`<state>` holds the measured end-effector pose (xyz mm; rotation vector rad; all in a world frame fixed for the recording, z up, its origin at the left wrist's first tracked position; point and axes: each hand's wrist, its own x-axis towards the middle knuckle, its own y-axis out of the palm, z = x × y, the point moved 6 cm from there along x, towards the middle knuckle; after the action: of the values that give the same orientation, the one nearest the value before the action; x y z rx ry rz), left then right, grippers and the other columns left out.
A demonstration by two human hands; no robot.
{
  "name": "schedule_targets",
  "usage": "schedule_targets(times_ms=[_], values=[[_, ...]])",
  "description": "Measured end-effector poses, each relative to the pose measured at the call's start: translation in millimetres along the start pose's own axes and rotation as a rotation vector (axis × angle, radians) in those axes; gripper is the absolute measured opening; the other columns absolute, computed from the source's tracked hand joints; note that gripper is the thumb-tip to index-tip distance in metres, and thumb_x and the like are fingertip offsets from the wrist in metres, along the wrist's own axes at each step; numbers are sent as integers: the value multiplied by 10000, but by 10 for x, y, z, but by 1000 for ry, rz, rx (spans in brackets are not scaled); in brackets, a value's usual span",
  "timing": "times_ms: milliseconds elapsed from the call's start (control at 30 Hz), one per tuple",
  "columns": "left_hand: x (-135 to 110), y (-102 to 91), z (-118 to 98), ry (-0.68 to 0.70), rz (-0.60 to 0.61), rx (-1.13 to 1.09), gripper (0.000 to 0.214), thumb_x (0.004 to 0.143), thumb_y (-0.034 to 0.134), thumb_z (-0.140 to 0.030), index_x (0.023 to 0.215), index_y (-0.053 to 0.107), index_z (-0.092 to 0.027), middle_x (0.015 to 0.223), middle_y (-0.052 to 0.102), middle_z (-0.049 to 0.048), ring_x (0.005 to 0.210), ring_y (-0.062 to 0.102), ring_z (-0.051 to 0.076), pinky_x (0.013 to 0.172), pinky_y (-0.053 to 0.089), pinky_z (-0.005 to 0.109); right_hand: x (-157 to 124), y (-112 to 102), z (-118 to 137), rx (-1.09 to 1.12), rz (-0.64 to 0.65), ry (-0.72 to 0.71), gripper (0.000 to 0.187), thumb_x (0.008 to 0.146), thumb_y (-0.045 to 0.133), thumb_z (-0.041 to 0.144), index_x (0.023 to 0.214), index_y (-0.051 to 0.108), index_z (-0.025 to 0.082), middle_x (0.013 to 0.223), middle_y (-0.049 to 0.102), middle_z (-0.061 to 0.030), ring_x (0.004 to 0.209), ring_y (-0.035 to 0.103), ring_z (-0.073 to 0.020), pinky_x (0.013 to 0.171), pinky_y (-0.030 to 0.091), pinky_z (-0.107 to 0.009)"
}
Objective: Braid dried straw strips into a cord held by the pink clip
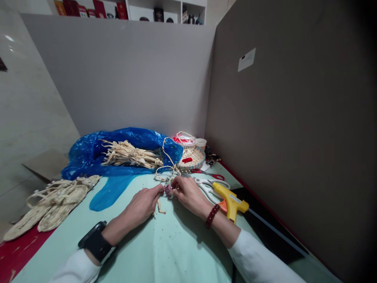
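My left hand (143, 203) and my right hand (190, 193) meet over the middle of the table, fingertips pinched on a small purple-pink piece (167, 190). Its exact kind is too small to make out, and fingers partly cover it. A pale twisted cord (172, 167) runs up from just behind it in loops towards the blue bag. Below my fingers a short pale strip (160, 207) hangs or lies against the cloth. A yellow glue gun (231, 199) lies right of my right wrist, beside white-handled scissors (209, 188).
A blue plastic bag (88, 151) holds a bundle of dried straw-coloured husks (129, 154). Woven sandals (63, 200) lie at the left edge. Behind my hands are a round woven tray (194, 158), a white cup (201, 143) and red-handled scissors (216, 176). Grey partitions (141, 78) enclose the table.
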<state>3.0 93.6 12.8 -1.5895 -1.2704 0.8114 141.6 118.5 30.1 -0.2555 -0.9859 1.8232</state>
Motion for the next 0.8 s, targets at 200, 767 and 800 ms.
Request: schedule_targets(times_ms=[200, 767, 800], values=[[0, -21, 11, -15, 33, -103, 286, 906, 314, -277, 769, 556, -215, 726, 630, 33, 732, 573, 217, 663, 364, 288, 10, 64, -10, 43, 29, -39, 136, 844, 531, 146, 940, 624, 164, 845, 665, -36, 778, 549, -150, 663, 341, -227], [-378, 236, 44, -312, 132, -873, 305, 823, 422, -484, 770, 528, -204, 476, 248, -117, 422, 159, 87, 406, 132, 226, -295, 65, 181, 22, -76, 110, 170, 875, 427, 134, 894, 593, 164, 855, 663, -83, 797, 570, -191, 680, 354, -272], [-389, 260, 12, -328, 161, -945, 294, 819, 431, -493, 790, 506, -210, 481, 207, -131, 422, 103, 78, 396, 96, 221, -329, 88, 218, 40, -61, 113, 154, 880, 434, 148, 876, 586, 170, 845, 661, -77, 792, 568, -190, 679, 354, -272]])
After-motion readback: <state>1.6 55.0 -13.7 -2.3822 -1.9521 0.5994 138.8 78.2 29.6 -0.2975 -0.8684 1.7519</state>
